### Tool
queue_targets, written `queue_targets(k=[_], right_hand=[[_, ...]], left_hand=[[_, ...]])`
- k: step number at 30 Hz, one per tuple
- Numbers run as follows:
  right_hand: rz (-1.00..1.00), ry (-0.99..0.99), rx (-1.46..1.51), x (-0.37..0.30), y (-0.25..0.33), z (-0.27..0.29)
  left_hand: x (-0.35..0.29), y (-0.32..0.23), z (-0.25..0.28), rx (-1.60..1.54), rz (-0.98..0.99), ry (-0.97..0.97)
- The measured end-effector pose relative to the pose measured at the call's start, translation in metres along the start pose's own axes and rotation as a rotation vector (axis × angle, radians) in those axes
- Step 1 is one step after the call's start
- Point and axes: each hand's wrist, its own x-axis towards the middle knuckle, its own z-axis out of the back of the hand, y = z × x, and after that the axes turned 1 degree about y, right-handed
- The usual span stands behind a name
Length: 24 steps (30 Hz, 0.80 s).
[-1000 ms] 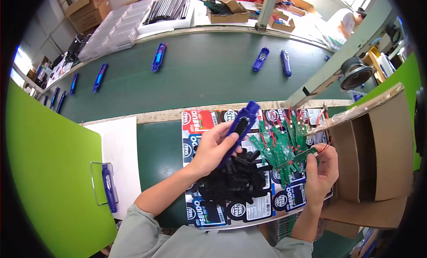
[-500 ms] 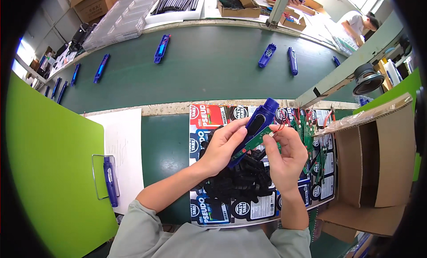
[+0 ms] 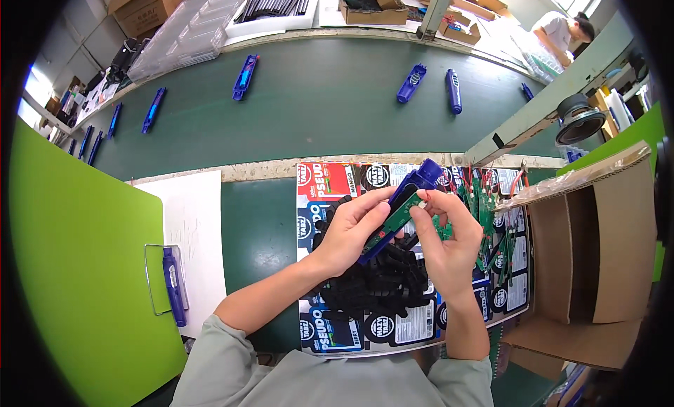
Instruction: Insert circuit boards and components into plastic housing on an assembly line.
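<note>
A blue plastic housing (image 3: 426, 172) lies tilted in my left hand (image 3: 349, 233), whose fingers wrap round its side. Along the housing's open face is a narrow green circuit board (image 3: 399, 220). My right hand (image 3: 451, 242) pinches the board's upper end, beside a small white connector and thin red wire. How deep the board sits in the housing I cannot tell. Beneath both hands spreads a heap of small black plastic parts (image 3: 372, 287). More green boards with red wires (image 3: 483, 203) lie to the right of my right hand.
Past the worktop runs a green belt (image 3: 316, 119) carrying several blue housings (image 3: 244, 77). An open cardboard box (image 3: 618, 245) stands at right, below a round speaker (image 3: 581, 120). A green panel (image 3: 91, 266) and white paper with a blue housing (image 3: 175, 287) are left. Another person (image 3: 559, 38) sits far right.
The blue housings on the belt have shifted left. My right fingers have closed in on the board's upper end, and the red wire shows less. My left hand has hardly moved.
</note>
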Motion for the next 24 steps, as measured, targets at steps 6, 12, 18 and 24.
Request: queue_targets(k=[6, 12, 18, 24], right_hand=[[0.145, -0.167, -0.302, -0.004, -0.007, -0.009], [-0.03, -0.273, -0.132, -0.009, -0.013, -0.025], [-0.155, -0.172, 0.013, -0.013, -0.032, -0.002], [-0.136, 0.006, -0.352, -0.032, -0.072, 0.03]], left_hand=[[-0.003, 0.001, -0.007, 0.06, -0.035, 0.03], [-0.006, 0.009, -0.009, 0.265, -0.133, 0.006], [0.008, -0.012, 0.01, 0.353, -0.139, -0.127], [0.089, -0.053, 0.112, 0.608, -0.236, -0.426]])
